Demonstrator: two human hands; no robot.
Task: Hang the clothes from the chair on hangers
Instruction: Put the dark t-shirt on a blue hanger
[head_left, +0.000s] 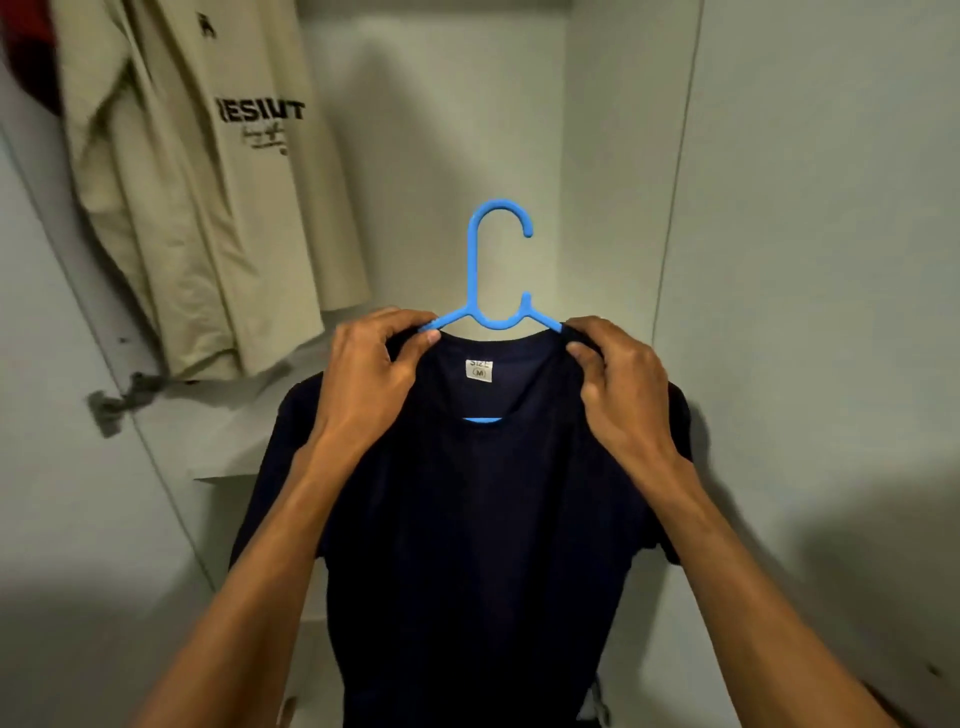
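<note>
Navy cotton, soft and matte: the T-shirt (483, 519) hangs mid-frame on a smooth blue plastic hanger (472, 265). My left grip (369, 374) and right grip (618, 384) each pinch the collar over a hanger arm, fingers curled onto fabric. Dressing looks done. Next, I judge, the curved hook needs a rail, unseen here, likely near the beige shirt (208, 182) at upper left.

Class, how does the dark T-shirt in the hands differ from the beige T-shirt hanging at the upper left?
The dark T-shirt is navy; the beige T-shirt bears black lettering. The left hand and right hand grip the dark T-shirt on a blue hanger; the beige T-shirt hangs untouched.
</note>
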